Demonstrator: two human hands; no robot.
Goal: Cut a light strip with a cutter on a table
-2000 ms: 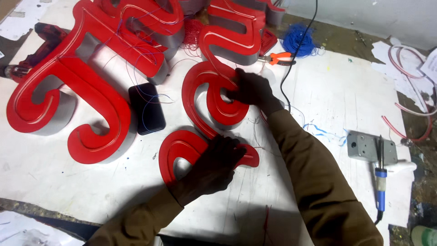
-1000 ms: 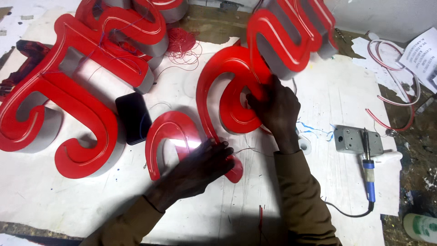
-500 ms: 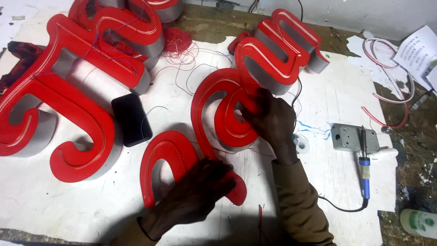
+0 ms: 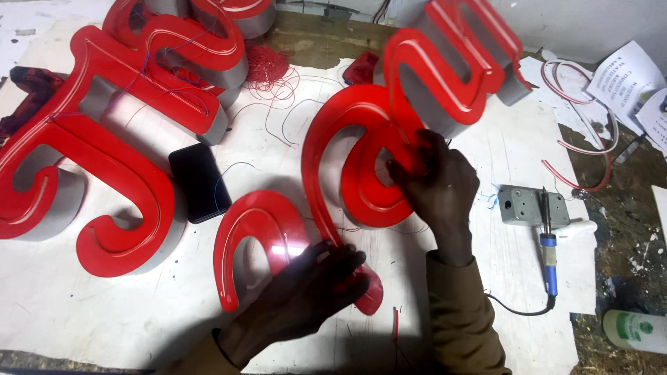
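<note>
A flat red curved sign letter face (image 4: 326, 173) lies on the white table (image 4: 90, 312) in front of me. My left hand (image 4: 306, 292) presses on its lower end, fingers spread over the red surface. My right hand (image 4: 434, 184) rests on its upper loop, fingertips pinching at the inner edge beside a raised red channel letter (image 4: 451, 62). Thin wires (image 4: 278, 111) run across the table around the letter.
Big red channel letters with grey sides (image 4: 104, 173) fill the left and back. A black phone (image 4: 199, 182) lies between them. To the right sit a grey metal box (image 4: 528, 205), a blue-handled soldering iron (image 4: 549, 253), coiled red-white cable (image 4: 590, 118), papers (image 4: 625, 76) and a white bottle (image 4: 636, 330).
My view has shifted, so everything sits further right and lower. Both hands stay on the flat red letter; the left hand has slid lower along its bottom curl.
</note>
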